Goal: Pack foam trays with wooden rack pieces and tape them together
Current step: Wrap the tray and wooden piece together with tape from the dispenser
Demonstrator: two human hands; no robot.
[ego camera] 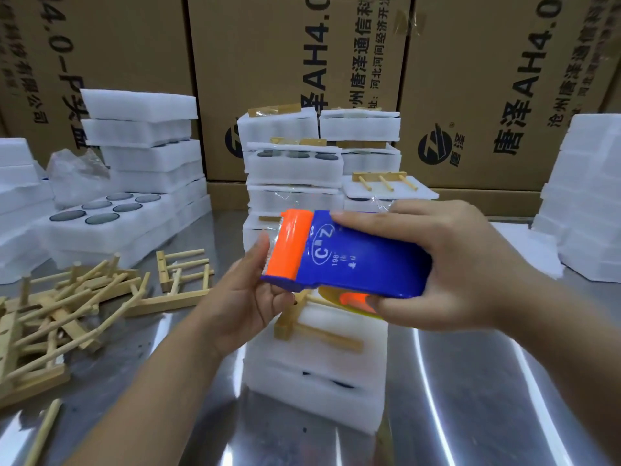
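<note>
blue tape dispenser [356,264] up in the air, held between both hands, orange roller end pointing left. right hand [450,267] is wrapped round the blue body, fingers over the top, thumb tucked under by the orange hub. left hand [248,294] cups the roller end from below, thumb up against its side, fingers curled underneath. directly beneath the dispenser sits the foam tray stack [319,375], and on its top lies a wooden rack piece [316,331], partly hidden by the dispenser, untouched by either hand. out to the left of the left hand, a loose pile of rack pieces [67,304] on the metal table [470,398]. beyond the hands, taped foam bundles [292,163] stacked high, cardboard boxes [302,62] behind them
</note>
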